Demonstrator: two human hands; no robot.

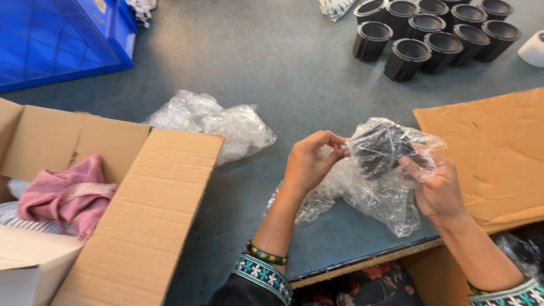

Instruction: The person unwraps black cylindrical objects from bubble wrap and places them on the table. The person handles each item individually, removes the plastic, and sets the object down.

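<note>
A black ribbed cylindrical part wrapped in clear bubble wrap [381, 146] is held above the grey table [294, 62] between both hands. My left hand [309, 161] pinches the wrap at the part's left side. My right hand [433, 184] grips the wrapped part from the right and below. Loose bubble wrap [368, 198] hangs from the part down onto the table under the hands.
A crumpled heap of bubble wrap [212, 122] lies left of the hands. An open cardboard box [141, 209] with a pink cloth [68, 195] stands at the left. Several black ribbed cups [436, 34] stand at the back right, a blue crate [56, 37] back left, flat cardboard [498, 153] right.
</note>
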